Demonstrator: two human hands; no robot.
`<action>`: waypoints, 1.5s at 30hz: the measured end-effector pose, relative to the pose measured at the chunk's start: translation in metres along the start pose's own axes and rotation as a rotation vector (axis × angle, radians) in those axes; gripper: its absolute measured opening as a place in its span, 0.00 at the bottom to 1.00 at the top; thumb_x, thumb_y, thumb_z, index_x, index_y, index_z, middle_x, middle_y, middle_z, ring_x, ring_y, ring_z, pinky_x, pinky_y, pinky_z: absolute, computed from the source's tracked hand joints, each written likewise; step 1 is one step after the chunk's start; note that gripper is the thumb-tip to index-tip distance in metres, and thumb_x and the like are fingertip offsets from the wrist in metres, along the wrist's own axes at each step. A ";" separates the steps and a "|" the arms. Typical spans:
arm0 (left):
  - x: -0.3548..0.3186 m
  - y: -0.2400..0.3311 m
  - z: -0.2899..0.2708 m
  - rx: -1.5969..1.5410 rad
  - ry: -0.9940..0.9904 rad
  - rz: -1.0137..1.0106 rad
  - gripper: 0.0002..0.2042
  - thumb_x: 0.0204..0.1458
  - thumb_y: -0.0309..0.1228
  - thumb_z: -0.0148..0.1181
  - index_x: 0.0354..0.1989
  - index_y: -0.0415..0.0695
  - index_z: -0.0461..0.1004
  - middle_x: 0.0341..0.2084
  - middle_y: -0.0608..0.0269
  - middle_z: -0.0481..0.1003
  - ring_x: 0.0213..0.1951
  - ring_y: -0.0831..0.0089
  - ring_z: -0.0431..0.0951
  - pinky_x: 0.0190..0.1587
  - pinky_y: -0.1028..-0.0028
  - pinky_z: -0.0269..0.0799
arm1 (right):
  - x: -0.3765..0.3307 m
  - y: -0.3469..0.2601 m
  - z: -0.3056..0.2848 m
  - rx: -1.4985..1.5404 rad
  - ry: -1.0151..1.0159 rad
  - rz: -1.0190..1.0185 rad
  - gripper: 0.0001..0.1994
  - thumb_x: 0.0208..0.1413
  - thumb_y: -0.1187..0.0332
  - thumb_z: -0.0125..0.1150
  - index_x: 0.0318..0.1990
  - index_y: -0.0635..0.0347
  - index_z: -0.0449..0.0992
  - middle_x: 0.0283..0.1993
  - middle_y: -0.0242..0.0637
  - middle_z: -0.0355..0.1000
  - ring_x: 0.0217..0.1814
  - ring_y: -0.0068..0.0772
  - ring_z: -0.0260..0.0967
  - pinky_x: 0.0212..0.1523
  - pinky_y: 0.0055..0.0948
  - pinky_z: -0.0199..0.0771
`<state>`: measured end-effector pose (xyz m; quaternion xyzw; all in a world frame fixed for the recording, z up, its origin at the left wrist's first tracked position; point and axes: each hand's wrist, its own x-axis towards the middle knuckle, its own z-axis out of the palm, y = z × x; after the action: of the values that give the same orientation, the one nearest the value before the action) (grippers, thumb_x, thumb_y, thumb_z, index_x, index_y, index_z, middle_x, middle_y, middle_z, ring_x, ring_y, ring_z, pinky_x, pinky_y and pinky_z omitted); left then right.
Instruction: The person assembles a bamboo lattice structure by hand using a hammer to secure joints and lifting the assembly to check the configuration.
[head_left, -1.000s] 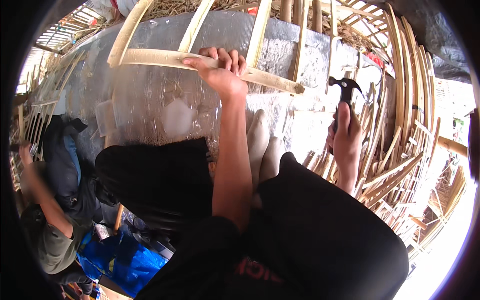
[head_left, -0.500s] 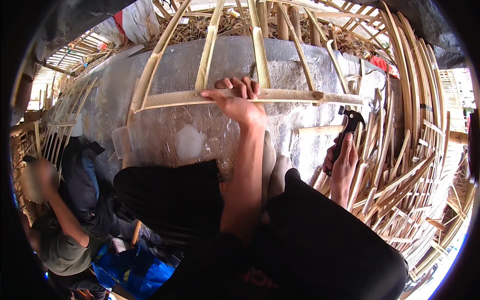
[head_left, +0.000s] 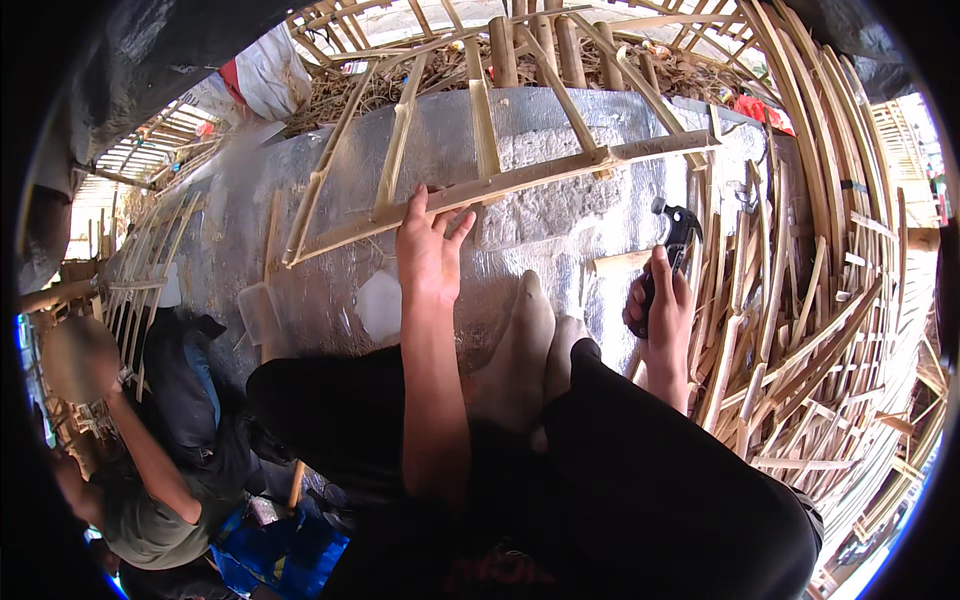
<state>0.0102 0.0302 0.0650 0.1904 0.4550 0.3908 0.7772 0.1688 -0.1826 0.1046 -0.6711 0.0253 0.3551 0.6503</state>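
A ladder-like bamboo frame [head_left: 540,174] lies slanted in front of me, its near crosspiece higher on the right than on the left. Several split slats run away from that crosspiece. My left hand [head_left: 430,245] is at the crosspiece left of its middle, one digit over the strip and other fingers loosely bent at its near edge; part of the grip is hidden. In my right hand [head_left: 665,300] is a black claw hammer [head_left: 676,240], held by its handle with the head up, apart from the frame.
Silvery foil sheeting [head_left: 350,160] covers the surface under the frame. Many loose bamboo strips [head_left: 800,330] are piled along the right. My feet [head_left: 530,335] rest close to the frame. A person in a dark green shirt [head_left: 150,520] sits at lower left, by a blue bag [head_left: 275,550].
The frame has tilted, its right end rising and its left end dropping nearer. My left hand has shifted left and loosened from its overhand grip. The hammer has moved slightly left.
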 end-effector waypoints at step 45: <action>-0.044 -0.007 0.020 0.792 -0.329 -0.177 0.27 0.62 0.55 0.53 0.48 0.37 0.69 0.33 0.61 0.75 0.33 0.76 0.75 0.37 0.73 0.71 | 0.097 0.005 -0.003 0.640 -0.135 -0.117 0.11 0.60 0.77 0.61 0.46 0.79 0.74 0.42 0.50 0.77 0.45 0.42 0.80 0.40 0.24 0.82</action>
<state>0.0182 -0.0074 0.0951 0.4938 0.4545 0.0826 0.7367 0.2396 -0.1443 0.0512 -0.4079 0.0540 0.3346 0.8478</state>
